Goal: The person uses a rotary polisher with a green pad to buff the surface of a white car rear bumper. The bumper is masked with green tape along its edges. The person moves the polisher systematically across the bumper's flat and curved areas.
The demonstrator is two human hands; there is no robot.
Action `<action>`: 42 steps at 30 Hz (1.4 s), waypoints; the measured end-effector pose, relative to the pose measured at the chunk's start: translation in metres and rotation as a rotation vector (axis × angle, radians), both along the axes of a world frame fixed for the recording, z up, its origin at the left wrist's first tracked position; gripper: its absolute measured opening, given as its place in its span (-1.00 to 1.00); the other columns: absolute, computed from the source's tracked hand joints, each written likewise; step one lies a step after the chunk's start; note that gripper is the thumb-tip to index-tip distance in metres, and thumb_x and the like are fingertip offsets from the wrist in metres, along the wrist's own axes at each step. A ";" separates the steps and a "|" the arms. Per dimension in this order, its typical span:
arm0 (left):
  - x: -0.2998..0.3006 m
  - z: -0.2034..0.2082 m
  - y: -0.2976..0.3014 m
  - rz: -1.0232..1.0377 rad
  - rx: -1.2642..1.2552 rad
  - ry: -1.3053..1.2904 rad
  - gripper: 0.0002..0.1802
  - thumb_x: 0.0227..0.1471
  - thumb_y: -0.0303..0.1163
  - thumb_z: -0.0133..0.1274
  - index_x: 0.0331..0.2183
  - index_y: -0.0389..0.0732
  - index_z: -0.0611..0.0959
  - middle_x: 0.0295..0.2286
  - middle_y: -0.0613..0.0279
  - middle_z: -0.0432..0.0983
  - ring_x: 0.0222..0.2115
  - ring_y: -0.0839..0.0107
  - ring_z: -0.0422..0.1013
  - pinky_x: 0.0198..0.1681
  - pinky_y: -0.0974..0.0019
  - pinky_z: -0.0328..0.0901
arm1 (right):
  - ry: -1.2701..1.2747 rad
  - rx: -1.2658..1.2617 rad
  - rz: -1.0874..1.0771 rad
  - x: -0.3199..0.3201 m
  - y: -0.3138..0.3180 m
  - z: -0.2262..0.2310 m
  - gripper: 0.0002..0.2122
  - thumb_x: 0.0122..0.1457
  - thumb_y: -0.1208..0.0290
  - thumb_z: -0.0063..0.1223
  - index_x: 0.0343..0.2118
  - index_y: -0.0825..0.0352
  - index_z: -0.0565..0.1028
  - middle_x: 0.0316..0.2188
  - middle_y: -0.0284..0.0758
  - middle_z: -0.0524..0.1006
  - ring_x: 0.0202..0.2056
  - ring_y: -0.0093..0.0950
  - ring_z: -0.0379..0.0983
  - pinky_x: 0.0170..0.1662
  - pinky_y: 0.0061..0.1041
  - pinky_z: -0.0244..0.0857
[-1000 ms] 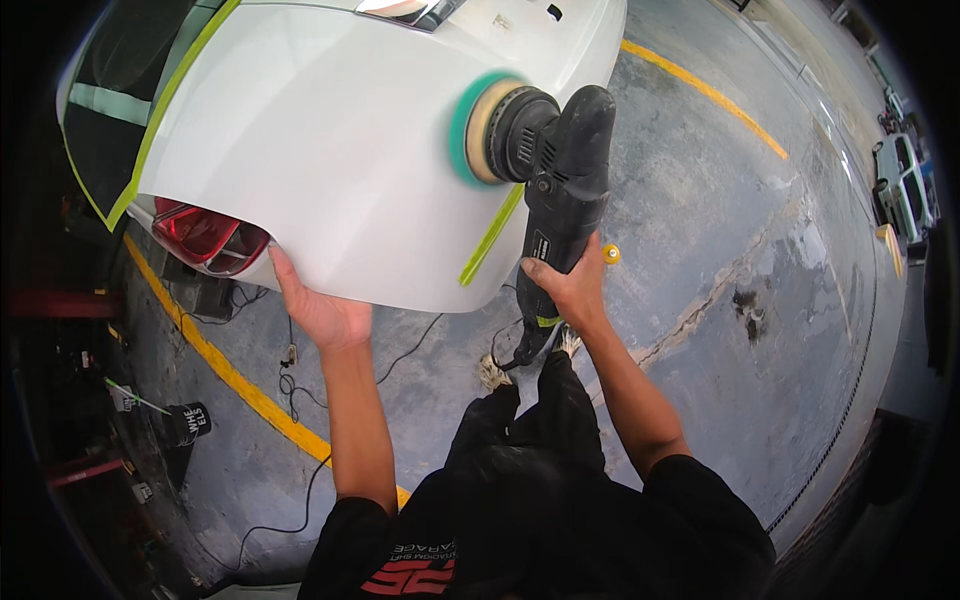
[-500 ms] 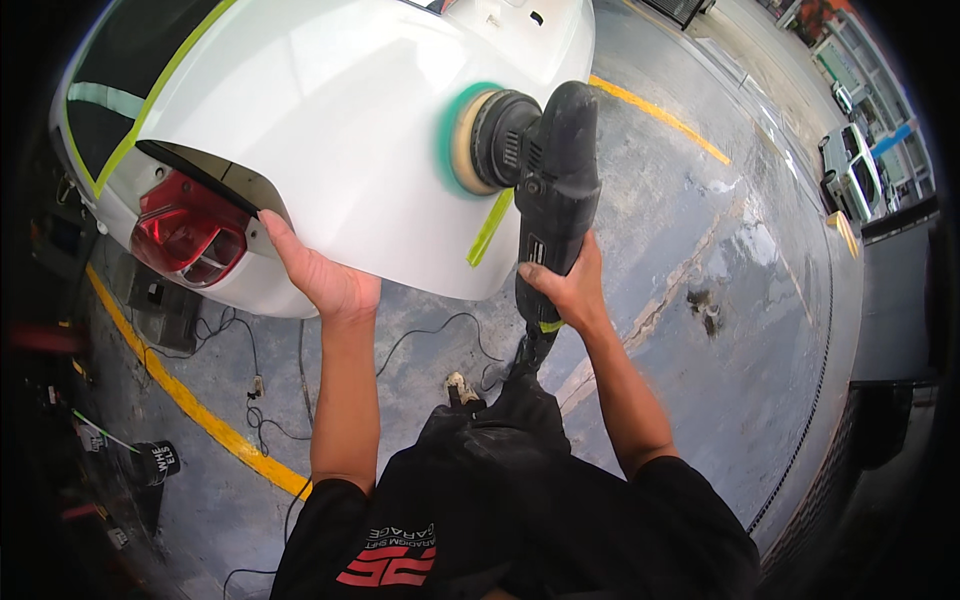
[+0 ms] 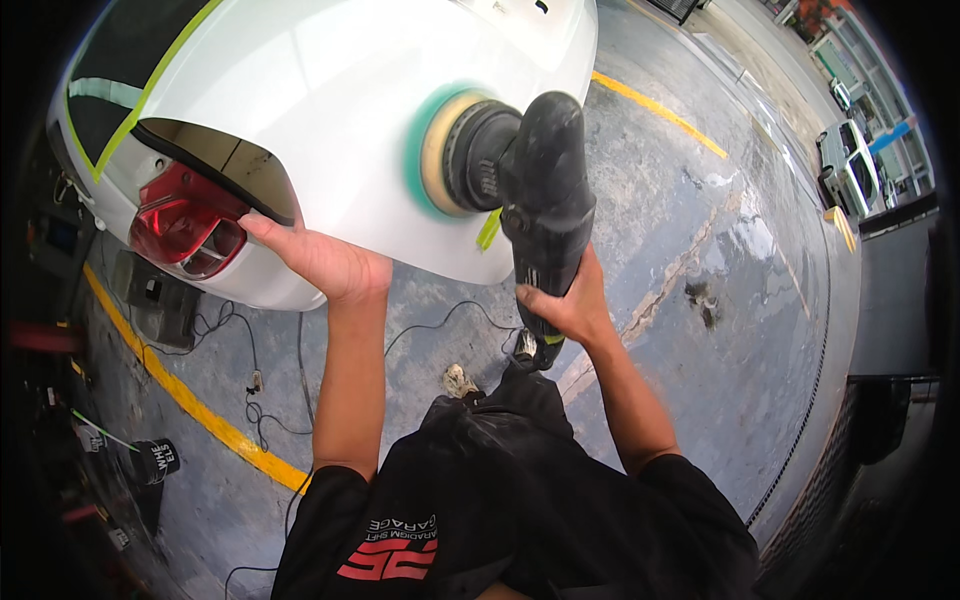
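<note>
Black polisher [image 3: 550,165] stands at the white panel's [image 3: 320,150] right side, its blurred pad [image 3: 437,150] seemingly against the paint; the pass looks underway, though which areas are finished cannot be told. The right hand [image 3: 572,305] is wrapped around its body. The left hand [image 3: 335,265] meets the panel's near edge, fingers hidden, grip unclear. Tape [image 3: 488,231] lies by the pad; a red light [image 3: 185,228] sits farther left.

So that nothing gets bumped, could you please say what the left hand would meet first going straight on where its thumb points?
The left hand would probably meet the red tail light first, though the depth between them is unclear.
</note>
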State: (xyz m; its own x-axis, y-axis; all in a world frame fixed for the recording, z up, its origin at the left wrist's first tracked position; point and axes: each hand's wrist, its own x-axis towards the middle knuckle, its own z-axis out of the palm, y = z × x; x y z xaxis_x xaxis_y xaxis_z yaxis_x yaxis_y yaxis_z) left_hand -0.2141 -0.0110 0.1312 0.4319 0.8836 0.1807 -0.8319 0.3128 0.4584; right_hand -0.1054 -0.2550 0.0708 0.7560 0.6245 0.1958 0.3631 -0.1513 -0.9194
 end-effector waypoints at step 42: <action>-0.027 0.054 0.037 -0.067 0.450 0.634 -0.29 0.14 -0.41 0.18 0.26 -0.33 0.34 0.12 0.05 0.41 0.13 0.23 0.38 0.21 0.12 0.30 | -0.087 -0.228 0.093 -0.077 -0.107 0.014 -0.18 -0.26 0.20 0.41 0.17 0.32 0.36 -0.26 -0.07 0.64 -0.24 -0.03 0.62 -0.18 -0.18 0.50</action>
State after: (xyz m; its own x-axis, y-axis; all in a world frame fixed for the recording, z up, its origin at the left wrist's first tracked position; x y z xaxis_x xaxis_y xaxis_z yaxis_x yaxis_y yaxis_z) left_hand -0.2416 0.0260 0.1848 0.6220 0.7526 0.2162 -0.3545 0.0244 0.9347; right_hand -0.1823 -0.3617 0.0851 0.6797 0.7261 0.1037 0.4614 -0.3134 -0.8300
